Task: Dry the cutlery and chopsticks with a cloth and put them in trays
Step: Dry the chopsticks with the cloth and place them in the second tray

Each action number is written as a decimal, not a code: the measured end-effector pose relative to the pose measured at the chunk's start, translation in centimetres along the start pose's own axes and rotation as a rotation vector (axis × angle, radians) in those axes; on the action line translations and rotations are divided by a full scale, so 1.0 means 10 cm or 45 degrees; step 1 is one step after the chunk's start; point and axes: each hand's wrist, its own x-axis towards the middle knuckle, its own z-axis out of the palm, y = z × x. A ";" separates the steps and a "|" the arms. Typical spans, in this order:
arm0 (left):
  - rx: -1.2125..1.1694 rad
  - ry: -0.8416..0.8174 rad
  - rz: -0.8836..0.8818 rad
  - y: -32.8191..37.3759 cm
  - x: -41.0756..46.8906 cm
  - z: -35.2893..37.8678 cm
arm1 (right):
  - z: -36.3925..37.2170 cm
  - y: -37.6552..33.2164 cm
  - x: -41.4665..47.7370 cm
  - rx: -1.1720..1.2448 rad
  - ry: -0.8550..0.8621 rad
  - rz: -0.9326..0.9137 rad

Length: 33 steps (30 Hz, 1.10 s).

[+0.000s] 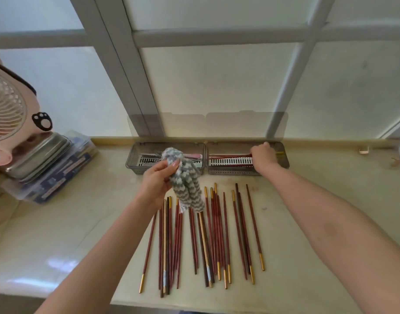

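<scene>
Your right hand (263, 155) is down in the right tray (282, 160), fingers curled round a few chopsticks (230, 155) that lie along its slotted rack. Your left hand (157, 182) grips the cloth (185, 184) above the near ends of the sticks (217, 234) spread on the desk (81, 223).

Let go unevenly and the chopsticks may settle crosswise or ride up on the tray wall, leaving less room for the many to come.

The cloth's loose tail hangs right over the spread. If you swing that hand, it may drag sticks out of line or roll one toward the near edge, where several tips lie close.

The left tray (132, 158) holds cutlery (149, 157). Reaching across with the cloth could snag a handle.

Watch your right forearm as you draw back, because it passes over the outer sticks.
</scene>
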 end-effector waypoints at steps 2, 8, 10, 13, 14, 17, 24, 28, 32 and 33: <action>-0.014 0.011 0.003 -0.01 -0.01 -0.02 | 0.11 0.01 0.04 -0.069 -0.159 -0.003; -0.054 0.032 -0.004 -0.02 0.02 -0.08 | 0.21 0.15 0.08 -0.035 -0.132 0.056; -0.070 0.041 -0.010 -0.02 0.03 -0.05 | 0.21 0.07 -0.08 0.153 0.212 -0.150; -0.078 0.054 -0.026 -0.04 0.07 -0.03 | 0.23 -0.27 -0.45 0.441 0.090 -0.619; -0.072 0.057 -0.030 -0.04 0.06 -0.02 | 0.29 -0.41 -0.53 0.443 -0.045 -0.682; -0.049 0.085 -0.054 -0.07 0.07 -0.05 | 0.55 -0.76 -0.61 0.591 -0.193 -0.369; -0.057 0.099 -0.081 -0.12 -0.02 -0.09 | 0.67 -1.11 -0.52 0.540 -0.277 0.245; -0.053 0.114 -0.063 -0.09 -0.04 -0.14 | 0.61 -1.16 -0.46 0.565 -0.406 0.365; -0.051 0.122 -0.070 -0.09 -0.06 -0.18 | 0.57 -1.18 -0.54 0.546 -0.375 0.375; -0.060 0.120 -0.076 -0.08 -0.07 -0.17 | 0.60 -1.19 -0.54 0.559 -0.356 0.365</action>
